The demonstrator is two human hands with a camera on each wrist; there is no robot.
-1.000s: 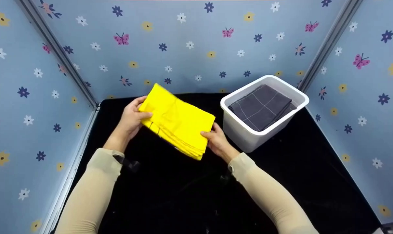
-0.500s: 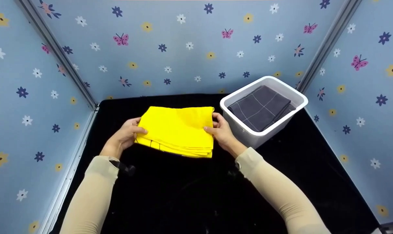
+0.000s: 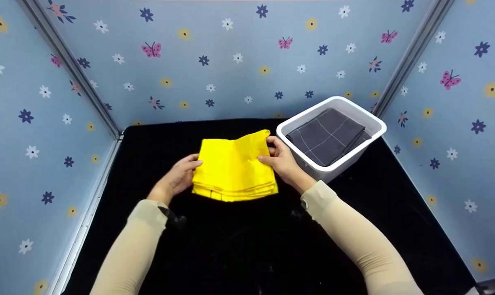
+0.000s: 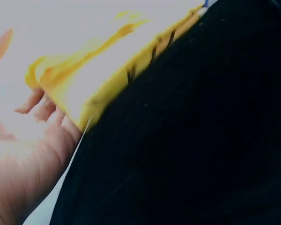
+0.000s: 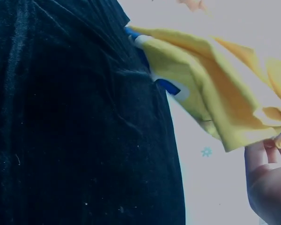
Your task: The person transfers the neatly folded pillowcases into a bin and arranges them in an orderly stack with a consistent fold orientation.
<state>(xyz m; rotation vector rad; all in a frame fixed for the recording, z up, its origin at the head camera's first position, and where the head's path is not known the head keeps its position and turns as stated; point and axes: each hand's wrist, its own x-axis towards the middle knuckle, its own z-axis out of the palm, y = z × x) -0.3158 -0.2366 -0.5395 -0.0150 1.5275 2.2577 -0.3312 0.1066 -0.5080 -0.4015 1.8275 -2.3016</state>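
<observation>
No label or lettering shows on anything here, only the flowers and butterflies printed on the blue walls [image 3: 239, 61]. Both hands are out in front, arms in beige sleeves [image 3: 345, 233] reaching over the black table [image 3: 231, 254]. The left hand [image 3: 177, 177] grips the left edge of a folded yellow cloth [image 3: 233, 168], thumb on top, fingers tucked beneath. The right hand [image 3: 283, 162] pinches the cloth's right edge, thumb over the top, just beside the white bin [image 3: 313, 172]. The hands are apart, with the cloth stretched between them, its far right corner raised a little and a shallow crease running down its middle. From the left wrist view the cloth [image 4: 107, 70] is held clear of the table, stacked layers showing along its edge, with the left hand's fingers [image 4: 42, 105] curled under it. From the right wrist view the cloth [image 5: 210, 98] sags in layers above the table, the right hand [image 5: 269, 180] catching its corner. The bin sits right of the cloth, near the back corner of the walls, and holds a folded dark grey cloth [image 3: 327, 135] crossed with thin pale lines, lying flat inside.
</observation>
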